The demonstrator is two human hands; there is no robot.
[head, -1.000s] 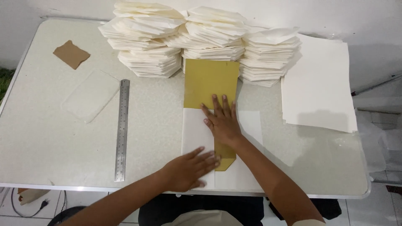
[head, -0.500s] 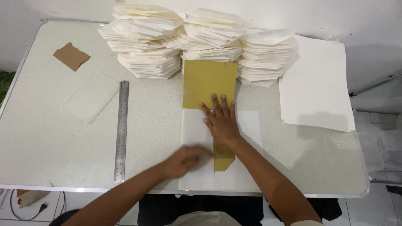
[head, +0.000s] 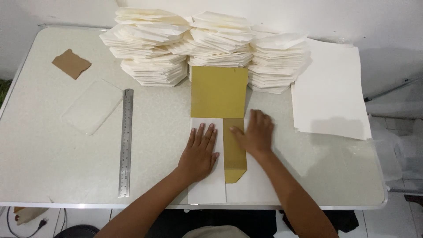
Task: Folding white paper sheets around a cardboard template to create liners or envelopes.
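Two flat hands press a white paper sheet [head: 207, 187] folded over a mustard card template [head: 219, 91]. Left hand [head: 199, 152], fingers spread, holds the folded flap; right hand [head: 255, 134], open, pins the sheet beside the exposed card strip. Sheet judged light, thin, easily creased; best held by palm pressure near the fold.

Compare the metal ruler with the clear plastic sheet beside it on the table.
The metal ruler is long, narrow, grey and opaque; the clear plastic sheet is wider, shorter, see-through, with rounded corners. The ruler lies nearly straight up and down in the picture; the sheet sits at a slant. Both lie flat on the table, untouched, left of both hands.
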